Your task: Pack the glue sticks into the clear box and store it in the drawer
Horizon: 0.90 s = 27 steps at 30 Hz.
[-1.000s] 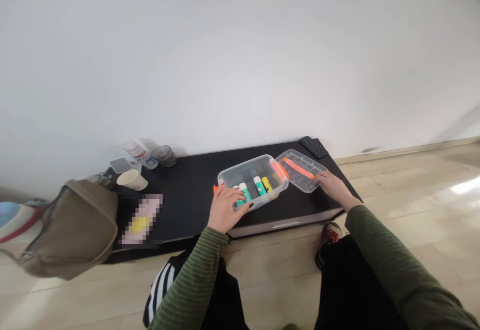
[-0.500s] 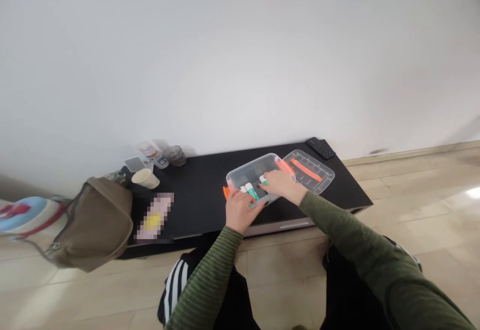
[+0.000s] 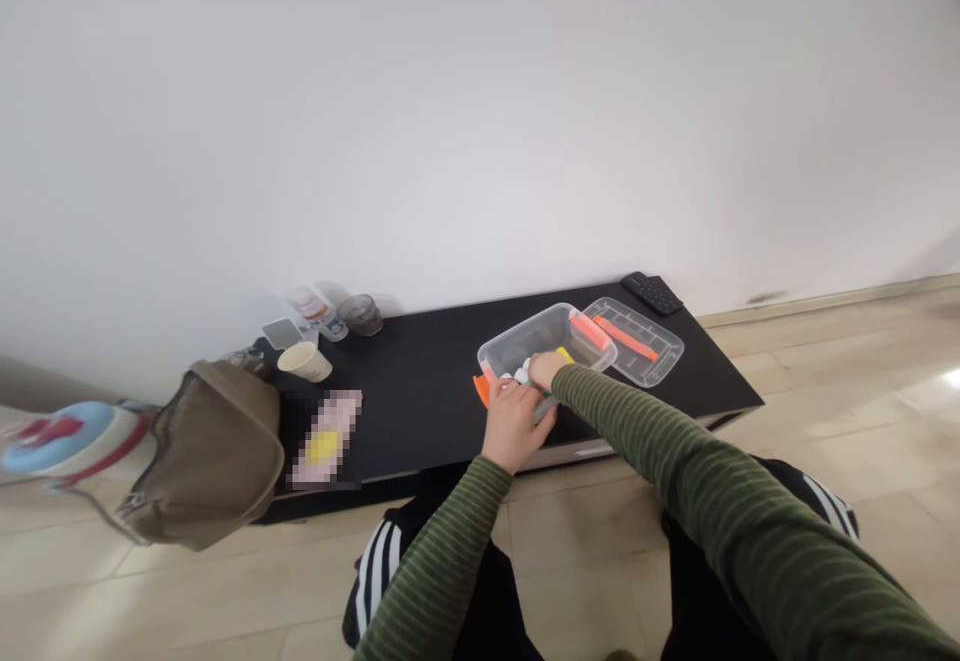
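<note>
A clear plastic box (image 3: 506,341) with orange latches stands open on a black table. Inside it, toward the front left, several white-capped tubes (image 3: 521,376) lie side by side. My right hand (image 3: 546,369) reaches down into the box, its fingers bent at one of these tubes and mostly hidden. My left hand (image 3: 514,428) grips the front wall of the box near its left corner, fingers over the rim. Something yellow (image 3: 564,353) shows in the box behind my right hand.
The box's clear lid (image 3: 637,341) lies to the right, near a black keypad (image 3: 652,293). On the left of the black table (image 3: 427,371) are a paper cup (image 3: 305,362), a glass (image 3: 361,314), a white bottle (image 3: 319,313) and a brown bag (image 3: 214,451).
My right hand has moved lower and left in the box, bringing a white-capped green tube beside the others. The yellow thing now shows. The whole view has shifted slightly.
</note>
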{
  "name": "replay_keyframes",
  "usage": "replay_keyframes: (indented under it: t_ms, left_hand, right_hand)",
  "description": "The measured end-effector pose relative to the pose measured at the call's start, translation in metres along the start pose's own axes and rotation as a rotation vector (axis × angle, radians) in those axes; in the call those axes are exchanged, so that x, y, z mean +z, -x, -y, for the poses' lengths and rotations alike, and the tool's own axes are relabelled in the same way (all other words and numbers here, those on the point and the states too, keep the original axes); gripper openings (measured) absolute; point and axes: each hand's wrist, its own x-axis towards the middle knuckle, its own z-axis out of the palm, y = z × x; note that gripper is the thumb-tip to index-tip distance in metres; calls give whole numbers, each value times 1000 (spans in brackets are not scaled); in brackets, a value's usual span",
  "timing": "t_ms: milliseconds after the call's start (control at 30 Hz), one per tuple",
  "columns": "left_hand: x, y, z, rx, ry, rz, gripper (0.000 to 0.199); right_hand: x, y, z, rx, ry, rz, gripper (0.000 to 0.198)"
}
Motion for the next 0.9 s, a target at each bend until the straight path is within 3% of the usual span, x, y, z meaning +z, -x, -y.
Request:
replay_keyframes:
  t_ms: [167,300,533,633,733,900]
  left_hand:
    - [15,-11,-8,45,-22,8,20]
    - [28,-27,-11,45,-40,-18,22]
    - [44,-46,-12,47,-62,-35,27]
    - [42,-48,-11,45,-59,-30,28]
    - [33,-45,-8,39,-64,-9,29]
    - [16,-33,3,6,-85,14,27]
  right_hand:
    - [-13,7,-29,66,-5,-13,63]
    - [-25,23,-55,29,-27,-135,74]
    - [-36,76,-94,8,-250,-819,59]
    - [-30,99,-101,-11,-470,-979,58]
    - [-13,119,-106,-53,-654,-1021,57]
    - [20,135,-120,-92,-787,-956,57]
